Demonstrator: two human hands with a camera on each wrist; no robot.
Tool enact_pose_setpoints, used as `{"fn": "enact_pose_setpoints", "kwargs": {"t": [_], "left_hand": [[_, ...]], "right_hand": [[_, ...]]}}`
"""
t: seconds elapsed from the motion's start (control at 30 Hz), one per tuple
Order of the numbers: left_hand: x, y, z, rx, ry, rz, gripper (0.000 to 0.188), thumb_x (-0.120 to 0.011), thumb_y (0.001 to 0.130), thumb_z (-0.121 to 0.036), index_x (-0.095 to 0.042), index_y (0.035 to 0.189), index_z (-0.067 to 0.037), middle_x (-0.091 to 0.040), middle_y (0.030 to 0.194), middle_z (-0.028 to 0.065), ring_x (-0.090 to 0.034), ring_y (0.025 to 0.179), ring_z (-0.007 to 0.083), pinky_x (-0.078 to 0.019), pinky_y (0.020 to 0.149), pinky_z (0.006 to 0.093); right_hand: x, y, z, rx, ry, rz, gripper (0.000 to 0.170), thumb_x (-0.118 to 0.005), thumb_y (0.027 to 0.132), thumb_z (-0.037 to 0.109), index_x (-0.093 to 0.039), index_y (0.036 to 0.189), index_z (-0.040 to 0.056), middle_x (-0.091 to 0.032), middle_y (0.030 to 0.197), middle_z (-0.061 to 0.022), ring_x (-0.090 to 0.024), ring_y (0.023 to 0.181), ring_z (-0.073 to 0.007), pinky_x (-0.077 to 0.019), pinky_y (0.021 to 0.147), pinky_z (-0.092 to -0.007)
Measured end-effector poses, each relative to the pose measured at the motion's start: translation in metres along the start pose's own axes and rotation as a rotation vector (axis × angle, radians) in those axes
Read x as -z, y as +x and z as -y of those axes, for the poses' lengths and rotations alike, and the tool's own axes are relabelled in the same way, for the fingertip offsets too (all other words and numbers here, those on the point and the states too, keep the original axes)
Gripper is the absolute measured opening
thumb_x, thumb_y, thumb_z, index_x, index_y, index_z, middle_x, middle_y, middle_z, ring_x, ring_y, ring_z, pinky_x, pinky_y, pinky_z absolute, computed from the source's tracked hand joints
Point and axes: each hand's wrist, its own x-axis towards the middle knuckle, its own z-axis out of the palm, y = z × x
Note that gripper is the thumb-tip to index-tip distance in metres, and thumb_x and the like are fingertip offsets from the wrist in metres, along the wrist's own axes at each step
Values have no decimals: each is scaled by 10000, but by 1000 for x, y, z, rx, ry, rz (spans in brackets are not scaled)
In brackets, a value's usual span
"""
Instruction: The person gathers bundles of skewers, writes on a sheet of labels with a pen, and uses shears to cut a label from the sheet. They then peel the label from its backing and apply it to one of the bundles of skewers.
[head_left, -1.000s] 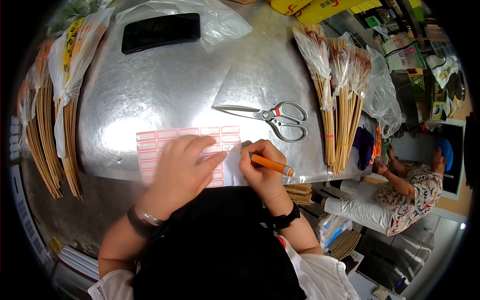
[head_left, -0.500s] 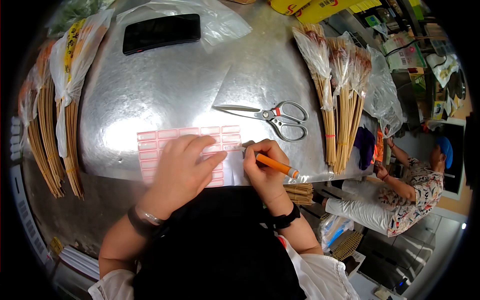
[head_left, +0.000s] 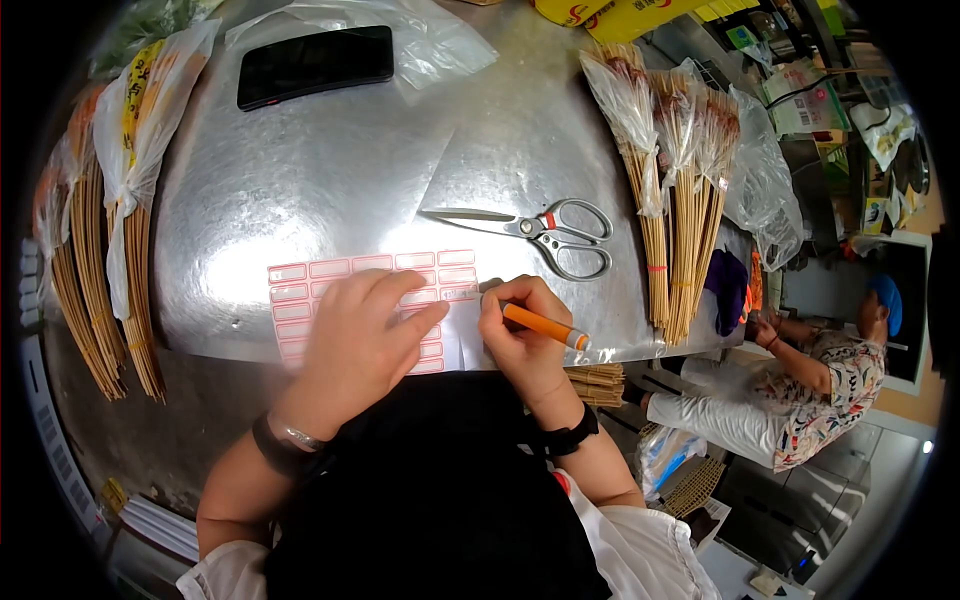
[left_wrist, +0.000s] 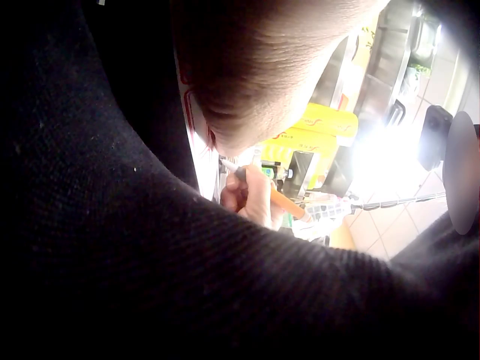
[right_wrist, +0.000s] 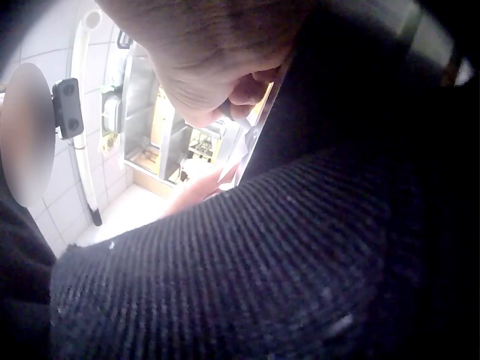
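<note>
A white sheet of red-bordered labels [head_left: 290, 311] lies at the near edge of the metal table. My left hand [head_left: 362, 325] rests on it, fingers loosely extended over the labels. My right hand [head_left: 528, 338] pinches an orange marker [head_left: 540, 324], its tip at a label near the sheet's right edge, where faint writing shows. The left wrist view also catches the marker [left_wrist: 286, 202] in the right hand, beyond the left palm. Dark cloth fills much of both wrist views. Grey-handled scissors [head_left: 540, 229] lie behind the right hand, blades pointing left.
Bagged bundles of skewers lie on the left [head_left: 140, 210] and right [head_left: 685, 200] of the table. A black phone [head_left: 316, 68] and a clear plastic bag [head_left: 435, 45] are at the back. Another person [head_left: 820, 370] in a blue cap sits at the right.
The marker's back end swung right and down, then returned left, its tip staying around the same label. My left hand holds its place on the sheet. The other person's raised arm has lowered.
</note>
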Motion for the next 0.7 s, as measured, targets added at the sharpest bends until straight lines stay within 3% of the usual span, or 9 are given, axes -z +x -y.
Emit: {"fn": "enact_pose_setpoints", "kwargs": {"t": [0.1, 0.5, 0.7], "left_hand": [[1, 0, -1, 3, -3, -5, 438, -686, 683, -60, -714, 1104, -178, -587, 1168, 46, -536, 1054, 258, -436, 879, 395], [0, 0, 0, 4, -4, -11, 431, -689, 687, -60, -715, 1100, -181, -589, 1162, 45, -538, 1053, 256, -439, 872, 394], [0, 0, -1, 4, 1, 0, 442, -687, 682, -59, -713, 1106, -180, -587, 1182, 49, -535, 1059, 261, -437, 881, 397]], "right_hand": [[-1, 1, -3, 25, -30, -22, 112, -714, 819, 71, -612, 817, 26, -624, 667, -42, -571, 497, -104, -467, 479, -230], [-1, 1, -4, 14, -57, -13, 124, -718, 809, 67, -600, 797, 27, -615, 664, -46, -556, 495, -103, -456, 480, -228], [-1, -3, -8, 0, 138, -128, 113, -708, 823, 68, -605, 821, 22, -627, 681, -34, -553, 523, -77, -454, 493, -215]]}}
